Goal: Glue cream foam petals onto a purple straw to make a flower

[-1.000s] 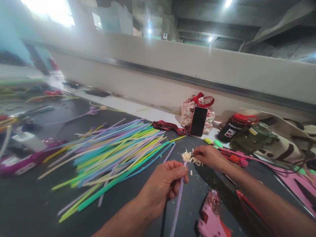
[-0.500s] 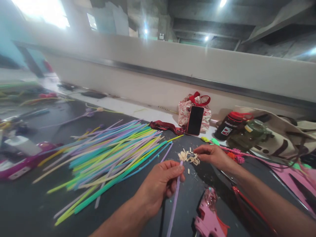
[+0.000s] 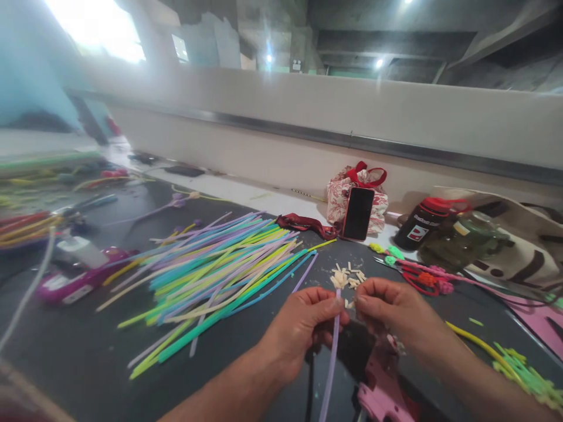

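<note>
The dark tabletop (image 3: 65,351) runs out to a pale strip along a low wall, where a phone (image 3: 358,214) leans on a patterned bag (image 3: 338,199). The only bare room is near me on the left, below the fan of coloured sticks (image 3: 220,269). A pink glue gun (image 3: 382,392) sits close under my right wrist.

My left hand (image 3: 303,328) pinches a lilac stick (image 3: 331,363) just below its top, which stands up between my hands. My right hand (image 3: 391,310) is drawn tight at that tip; I cannot tell whether it grips anything.

A second ago my right hand was out on the heap of pale chips (image 3: 349,276), well apart from the left. Now it is back beside it, and the left has kept its pinch.
</note>
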